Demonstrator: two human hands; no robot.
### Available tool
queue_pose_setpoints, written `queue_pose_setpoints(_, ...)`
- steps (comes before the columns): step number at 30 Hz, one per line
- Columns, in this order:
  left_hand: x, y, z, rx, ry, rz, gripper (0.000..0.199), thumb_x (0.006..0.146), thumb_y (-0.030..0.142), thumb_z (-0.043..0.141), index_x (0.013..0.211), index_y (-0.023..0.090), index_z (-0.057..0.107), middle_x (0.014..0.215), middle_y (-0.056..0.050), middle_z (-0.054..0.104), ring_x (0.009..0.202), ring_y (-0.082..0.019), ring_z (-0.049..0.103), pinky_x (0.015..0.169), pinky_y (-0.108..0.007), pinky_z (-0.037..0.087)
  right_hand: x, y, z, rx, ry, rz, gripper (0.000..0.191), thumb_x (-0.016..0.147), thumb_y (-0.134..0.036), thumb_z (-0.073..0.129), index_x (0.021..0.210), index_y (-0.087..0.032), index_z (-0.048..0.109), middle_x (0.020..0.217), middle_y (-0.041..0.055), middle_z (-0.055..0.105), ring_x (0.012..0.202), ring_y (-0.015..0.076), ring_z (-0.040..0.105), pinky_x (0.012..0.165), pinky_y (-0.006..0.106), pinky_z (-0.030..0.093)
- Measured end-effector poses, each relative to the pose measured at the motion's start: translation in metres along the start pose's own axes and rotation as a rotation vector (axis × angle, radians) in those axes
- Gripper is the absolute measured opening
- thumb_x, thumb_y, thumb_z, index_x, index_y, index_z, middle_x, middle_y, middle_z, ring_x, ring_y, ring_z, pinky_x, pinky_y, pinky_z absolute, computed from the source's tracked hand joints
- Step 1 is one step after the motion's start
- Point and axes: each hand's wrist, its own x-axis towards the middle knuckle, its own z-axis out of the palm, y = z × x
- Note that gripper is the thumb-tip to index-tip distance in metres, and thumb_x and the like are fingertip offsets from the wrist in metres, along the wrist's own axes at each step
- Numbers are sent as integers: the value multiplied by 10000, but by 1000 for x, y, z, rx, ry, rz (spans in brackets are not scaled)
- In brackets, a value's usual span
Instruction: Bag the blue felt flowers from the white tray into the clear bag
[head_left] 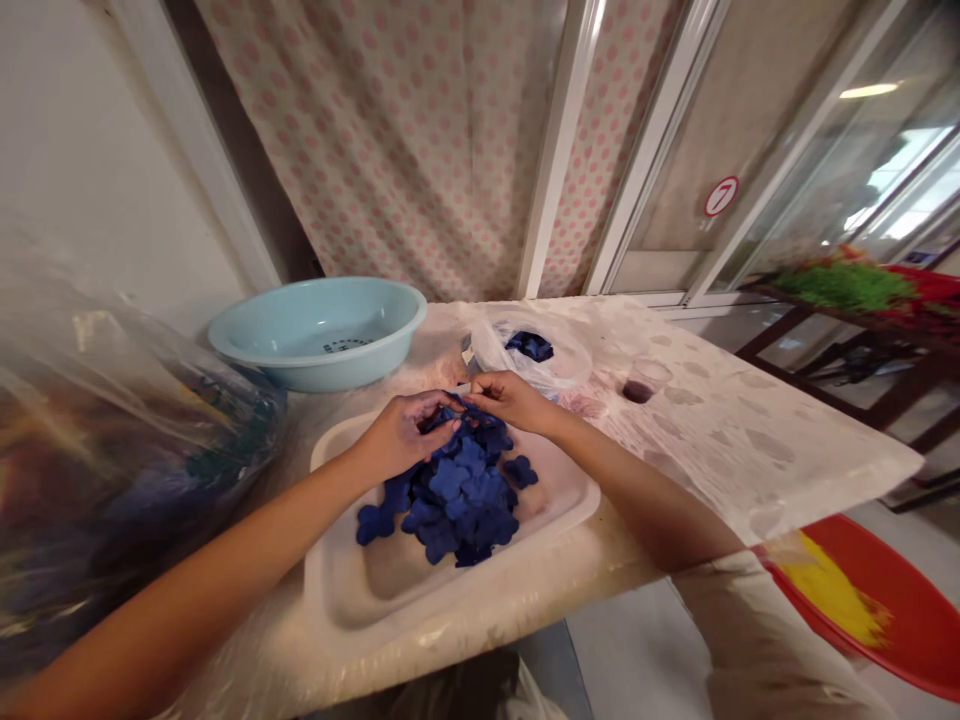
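A pile of dark blue fabric flower petals [465,492] lies in a white tray [360,612] at the near side of the table. Over the far end of the pile, my left hand [411,430] pinches a blue petal piece between thumb and fingers. Close beside it, my right hand [510,398] has its thumb and forefinger pressed together at the same blue piece. The fingertips of both hands almost meet, and the exact edges of the piece are partly hidden by them.
Behind the tray stand a light blue basin [322,330] and a clear plastic bag [566,368] with blue pieces. A cup of dark liquid [641,385] is to the right. Plastic-wrapped goods [135,440] crowd the left; a red basin [900,610] with yellow material sits lower right.
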Motion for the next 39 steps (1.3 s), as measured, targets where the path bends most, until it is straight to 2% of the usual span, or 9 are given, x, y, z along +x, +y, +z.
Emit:
queue_pose_setpoints(7, 1, 1, -4, -1, -81, -124, 237, 754, 378, 583, 814, 150, 615, 599, 34, 534, 373, -50, 430, 347, -158, 351, -4, -1, 2, -53, -42, -3, 270, 827, -344, 465, 626, -169, 424, 544, -49, 381, 499, 67, 368, 467, 198, 266)
queue_pose_setpoints(14, 3, 3, -7, 68, -80, -106, 320, 807, 423, 490, 672, 141, 556, 495, 53, 427, 353, -53, 401, 332, -150, 316, -5, -11, 4, -1, -126, -52, 223, 708, -248, 627, 694, -177, 416, 608, -68, 394, 529, 53, 382, 485, 177, 313)
queue_pose_setpoints(18, 2, 4, -7, 108, -5, -82, 289, 808, 391, 489, 658, 148, 535, 498, 54, 430, 372, -58, 400, 346, -154, 308, -4, -9, 4, 286, -135, 32, 301, 669, -243, 677, 863, -187, 454, 741, -40, 505, 628, 79, 524, 555, 198, 432)
queue_pose_setpoints(21, 2, 5, -7, 145, 70, -104, 274, 797, 371, 497, 656, 142, 548, 476, 58, 421, 379, -63, 380, 361, -166, 291, 0, -1, 1, 355, -138, 82, 368, 667, -229, 679, 980, -175, 494, 697, -38, 556, 628, 91, 555, 595, 225, 459)
queue_pose_setpoints(25, 5, 1, -8, 237, 142, -70, 284, 777, 368, 506, 644, 129, 581, 537, 23, 518, 487, -94, 443, 463, -191, 345, 2, 7, -2, 264, -84, 147, 241, 627, -266, 711, 782, -138, 578, 668, -15, 584, 614, 95, 548, 600, 228, 440)
queue_pose_setpoints(31, 6, -12, -8, 310, 11, -17, 244, 773, 318, 503, 634, 135, 586, 579, 6, 563, 550, -122, 479, 515, -218, 370, -1, -2, -5, 109, -177, 105, 271, 761, -401, 576, 685, -146, 520, 599, -36, 499, 543, 83, 469, 553, 223, 381)
queue_pose_setpoints(34, 5, -13, -6, 248, -85, -20, 191, 765, 306, 534, 759, 142, 631, 689, -16, 622, 610, -139, 516, 566, -238, 407, -2, -4, -6, -53, -126, 47, 360, 841, -425, 450, 606, -151, 452, 556, -46, 406, 526, 72, 375, 530, 213, 317)
queue_pose_setpoints(36, 3, -10, -5, 194, -160, -40, 203, 763, 327, 553, 809, 146, 633, 707, -14, 619, 610, -136, 514, 554, -233, 403, -2, -5, -6, -128, -118, 21, 378, 852, -416, 435, 580, -154, 416, 549, -49, 358, 532, 70, 334, 521, 209, 286)
queue_pose_setpoints(39, 2, -4, -4, 163, -221, -44, 222, 759, 360, 574, 762, 142, 611, 639, 10, 558, 560, -113, 470, 497, -209, 355, -1, -6, -5, -150, -200, -21, 363, 836, -404, 476, 580, -155, 412, 553, -51, 348, 538, 69, 332, 526, 203, 286)
